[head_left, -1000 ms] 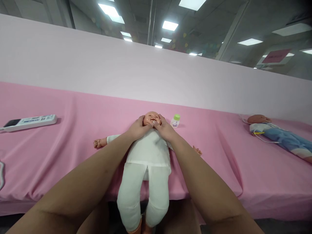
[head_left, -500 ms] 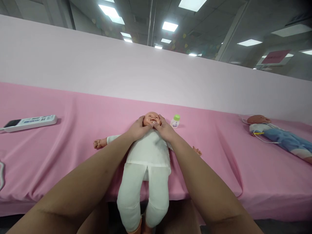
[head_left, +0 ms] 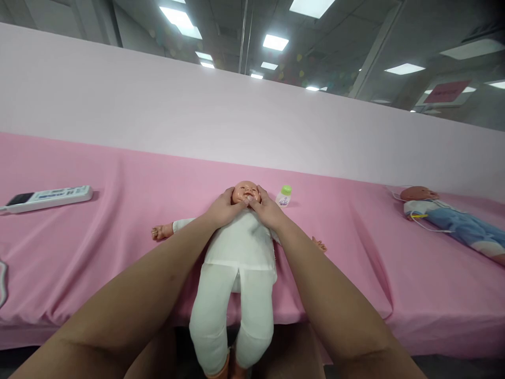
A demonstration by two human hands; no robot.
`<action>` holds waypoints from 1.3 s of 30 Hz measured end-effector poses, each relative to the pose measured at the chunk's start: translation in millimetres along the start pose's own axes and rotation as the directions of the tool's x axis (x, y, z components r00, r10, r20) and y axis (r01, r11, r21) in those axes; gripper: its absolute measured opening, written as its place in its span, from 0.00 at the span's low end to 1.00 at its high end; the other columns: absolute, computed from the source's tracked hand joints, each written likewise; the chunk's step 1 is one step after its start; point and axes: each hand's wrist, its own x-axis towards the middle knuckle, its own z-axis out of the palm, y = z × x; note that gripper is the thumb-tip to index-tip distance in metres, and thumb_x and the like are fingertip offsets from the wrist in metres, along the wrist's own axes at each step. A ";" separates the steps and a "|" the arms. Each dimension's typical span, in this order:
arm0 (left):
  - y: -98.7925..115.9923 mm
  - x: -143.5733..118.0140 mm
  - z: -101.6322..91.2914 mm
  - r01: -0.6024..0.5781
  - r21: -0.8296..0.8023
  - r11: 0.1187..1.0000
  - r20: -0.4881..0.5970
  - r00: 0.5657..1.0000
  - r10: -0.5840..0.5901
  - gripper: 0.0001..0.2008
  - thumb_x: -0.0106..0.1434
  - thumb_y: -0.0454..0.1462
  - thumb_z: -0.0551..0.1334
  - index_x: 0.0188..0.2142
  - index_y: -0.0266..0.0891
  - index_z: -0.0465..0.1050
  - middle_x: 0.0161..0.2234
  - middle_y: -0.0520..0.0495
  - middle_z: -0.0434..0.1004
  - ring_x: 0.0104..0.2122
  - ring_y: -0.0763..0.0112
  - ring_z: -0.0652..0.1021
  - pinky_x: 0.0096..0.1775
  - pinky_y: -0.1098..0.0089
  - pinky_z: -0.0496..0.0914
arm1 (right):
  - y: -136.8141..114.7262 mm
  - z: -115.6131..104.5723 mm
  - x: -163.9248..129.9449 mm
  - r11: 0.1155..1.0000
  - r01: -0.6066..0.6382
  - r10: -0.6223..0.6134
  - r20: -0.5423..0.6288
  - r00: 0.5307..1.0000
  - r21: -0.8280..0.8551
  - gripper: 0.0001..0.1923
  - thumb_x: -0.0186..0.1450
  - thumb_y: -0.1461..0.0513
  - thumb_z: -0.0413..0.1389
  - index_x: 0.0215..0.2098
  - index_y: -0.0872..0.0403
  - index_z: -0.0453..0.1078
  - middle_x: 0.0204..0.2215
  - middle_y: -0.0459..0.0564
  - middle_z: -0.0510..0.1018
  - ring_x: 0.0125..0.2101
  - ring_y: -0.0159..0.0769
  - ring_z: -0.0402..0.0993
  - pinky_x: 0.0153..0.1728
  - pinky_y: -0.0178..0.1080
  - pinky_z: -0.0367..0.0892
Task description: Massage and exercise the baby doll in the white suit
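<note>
A baby doll (head_left: 240, 247) with a cloth body in white lies on its back, its head toward the wall and its legs hanging over the near edge. My left hand (head_left: 225, 208) cups the left side of the doll's head. On the other side my right hand (head_left: 269, 208) does the same. Both thumbs meet at the chin, just below the mouth, and the other fingers curl along the cheeks, partly hidden. The doll's arms stretch outward beneath my forearms. Right of my right hand stands a small bottle (head_left: 283, 197) with a green cap.
Pink cloth (head_left: 130, 210) covers the table. At the left lies a white handheld device (head_left: 51, 199) with a dark end, and a white cord (head_left: 3, 284) below it. Far right is another doll (head_left: 453, 218) in blue, with thin tubing. A white wall (head_left: 236, 121) runs behind.
</note>
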 end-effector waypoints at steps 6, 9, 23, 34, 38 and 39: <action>-1.4 0.6 0.2 -0.003 0.003 1.000 -0.006 1.000 0.003 0.35 0.58 0.57 0.60 0.58 0.41 0.65 0.56 0.41 0.74 0.53 0.54 0.76 0.51 0.62 0.70 | -0.8 0.2 -0.3 1.000 0.004 -0.004 0.000 1.000 0.002 0.47 0.64 0.39 0.50 0.72 0.50 0.41 0.65 0.54 0.60 0.63 0.48 0.59 0.62 0.48 0.54; -0.7 0.4 0.1 0.001 0.005 1.000 -0.007 1.000 -0.001 0.35 0.58 0.57 0.60 0.58 0.41 0.64 0.56 0.41 0.74 0.53 0.55 0.76 0.51 0.62 0.70 | -1.2 -0.3 -0.9 1.000 -0.001 0.001 -0.001 1.000 -0.008 0.47 0.64 0.38 0.49 0.72 0.50 0.41 0.65 0.54 0.61 0.63 0.48 0.60 0.62 0.49 0.55; -7.6 3.5 5.1 0.019 0.019 1.000 -0.038 0.999 -0.018 0.35 0.57 0.58 0.61 0.59 0.44 0.64 0.55 0.43 0.75 0.52 0.54 0.76 0.49 0.62 0.70 | 0.4 -0.6 1.1 1.000 0.005 -0.006 -0.006 1.000 -0.025 0.45 0.65 0.41 0.50 0.72 0.50 0.41 0.65 0.54 0.61 0.62 0.49 0.60 0.61 0.49 0.55; -7.8 4.5 6.3 0.017 0.037 0.999 -0.046 0.999 -0.015 0.35 0.57 0.59 0.61 0.58 0.43 0.65 0.54 0.43 0.75 0.51 0.54 0.77 0.49 0.62 0.70 | -0.2 -1.6 0.6 1.000 -0.003 0.002 -0.006 1.000 -0.028 0.46 0.65 0.40 0.50 0.72 0.50 0.41 0.65 0.53 0.62 0.62 0.49 0.61 0.61 0.49 0.56; -9.8 5.4 6.7 0.003 0.026 1.000 -0.045 0.999 -0.002 0.35 0.57 0.59 0.61 0.58 0.43 0.65 0.54 0.43 0.75 0.51 0.54 0.77 0.49 0.62 0.70 | -0.1 -1.4 -0.3 1.000 -0.003 0.003 -0.003 1.000 -0.008 0.46 0.64 0.39 0.51 0.72 0.49 0.41 0.65 0.52 0.62 0.62 0.50 0.62 0.61 0.50 0.56; -9.9 5.4 6.8 0.000 0.022 1.000 -0.045 0.999 0.001 0.35 0.57 0.59 0.60 0.58 0.43 0.65 0.54 0.43 0.75 0.51 0.54 0.77 0.49 0.62 0.70 | 0.0 -1.4 -0.5 1.000 -0.004 0.004 -0.002 1.000 -0.003 0.46 0.64 0.40 0.51 0.72 0.49 0.41 0.65 0.52 0.62 0.62 0.50 0.62 0.61 0.50 0.56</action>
